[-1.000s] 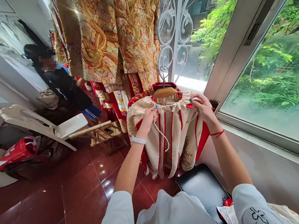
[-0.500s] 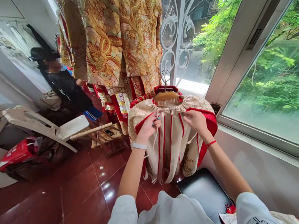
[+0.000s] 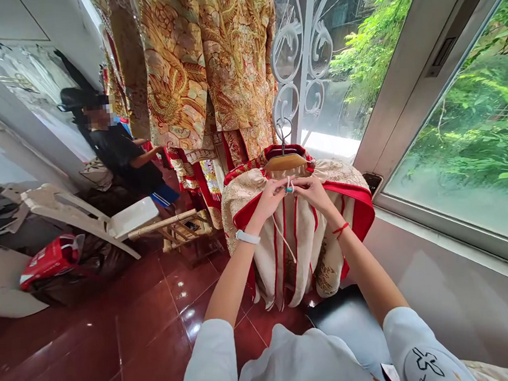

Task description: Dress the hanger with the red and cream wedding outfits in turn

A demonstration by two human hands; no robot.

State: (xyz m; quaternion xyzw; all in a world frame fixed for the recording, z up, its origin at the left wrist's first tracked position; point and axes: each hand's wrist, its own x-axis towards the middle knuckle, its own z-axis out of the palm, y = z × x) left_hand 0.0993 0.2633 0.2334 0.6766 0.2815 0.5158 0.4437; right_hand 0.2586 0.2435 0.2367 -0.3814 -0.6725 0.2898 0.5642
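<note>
A cream and red pleated skirt (image 3: 300, 234) hangs from a wooden hanger (image 3: 284, 161) hooked on a white iron scroll grille (image 3: 301, 68). My left hand (image 3: 272, 193) and my right hand (image 3: 310, 190) meet at the middle of the gathered waistband, just below the hanger. Both pinch the white drawstring (image 3: 282, 235), whose loose end dangles down the pleats. A white band sits on my left wrist and a red thread on my right.
Gold embroidered robes (image 3: 207, 58) hang behind the skirt. A person in black (image 3: 121, 151) crouches at the left beside a white folding chair (image 3: 91, 216) and a wooden stand (image 3: 177, 227). A black stool (image 3: 350, 324) is below me. Window glass runs along the right.
My hands have come together from the two sides of the waistband to its centre, drawing the cord ends with them. The person at the left has reached an arm toward the hanging robes.
</note>
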